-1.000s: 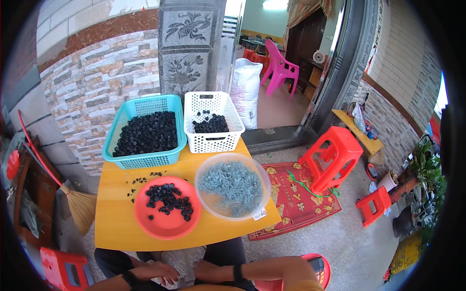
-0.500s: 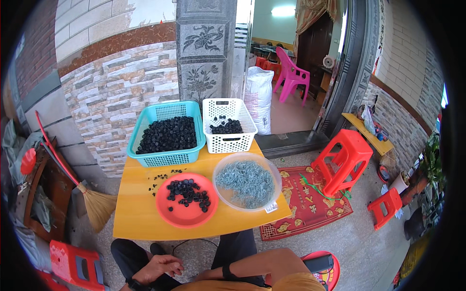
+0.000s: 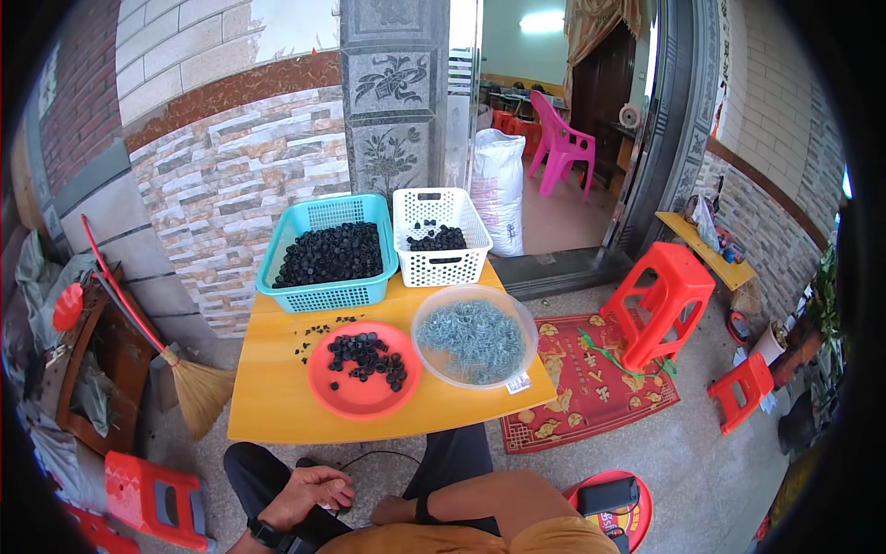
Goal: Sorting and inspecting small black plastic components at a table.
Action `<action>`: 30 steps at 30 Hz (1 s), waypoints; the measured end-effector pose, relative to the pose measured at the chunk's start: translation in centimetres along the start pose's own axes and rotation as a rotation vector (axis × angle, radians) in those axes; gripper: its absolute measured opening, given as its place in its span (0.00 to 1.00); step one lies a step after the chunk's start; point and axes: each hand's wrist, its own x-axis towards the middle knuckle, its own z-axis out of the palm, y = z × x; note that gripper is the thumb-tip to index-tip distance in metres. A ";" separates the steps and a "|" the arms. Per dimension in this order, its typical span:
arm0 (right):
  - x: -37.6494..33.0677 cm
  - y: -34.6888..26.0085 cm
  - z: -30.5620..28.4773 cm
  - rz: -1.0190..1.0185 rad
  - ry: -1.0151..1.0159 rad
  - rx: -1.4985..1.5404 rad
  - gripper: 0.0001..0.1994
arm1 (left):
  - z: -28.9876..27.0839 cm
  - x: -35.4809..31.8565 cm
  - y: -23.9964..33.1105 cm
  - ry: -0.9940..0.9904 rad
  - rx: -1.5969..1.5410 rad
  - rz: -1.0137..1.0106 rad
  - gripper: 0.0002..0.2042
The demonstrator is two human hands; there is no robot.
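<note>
head view: the desk point(image 3: 268, 406) stands ahead of the lap, and the moment looks like a rest; reaching anything there would call for lifting over its 6 o'clock edge, which blocks the way. taking the desk as a clock face, a red stool point(image 3: 664, 277) stands beyond 2 o'clock, a teal basket point(image 3: 337, 295) at 11, a white basket point(image 3: 445, 270) at 1, a clear bowl point(image 3: 436, 369) at 3, and the red plate point(image 3: 355, 397) holding black caps point(image 3: 365, 355) at 7. off 7, the left hand point(image 3: 309, 489) has loosely curled, part-open fingers, nothing visible in them; the right hand point(image 3: 392, 511) at 6 is partly hidden, so i cannot tell. tiny black bits point(image 3: 318, 330) lie towards 10.
</note>
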 end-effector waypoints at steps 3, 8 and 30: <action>0.4 0.4 0.3 -0.029 0.057 -0.096 0.12 | 0.3 0.0 -0.4 0.020 0.000 0.018 0.13; 0.6 -0.2 0.2 -0.177 0.153 -0.451 0.14 | 0.5 -0.3 0.0 0.036 0.017 0.047 0.12; 0.1 0.0 0.8 -0.134 0.248 -0.433 0.13 | 1.9 0.2 0.2 0.082 0.012 0.042 0.11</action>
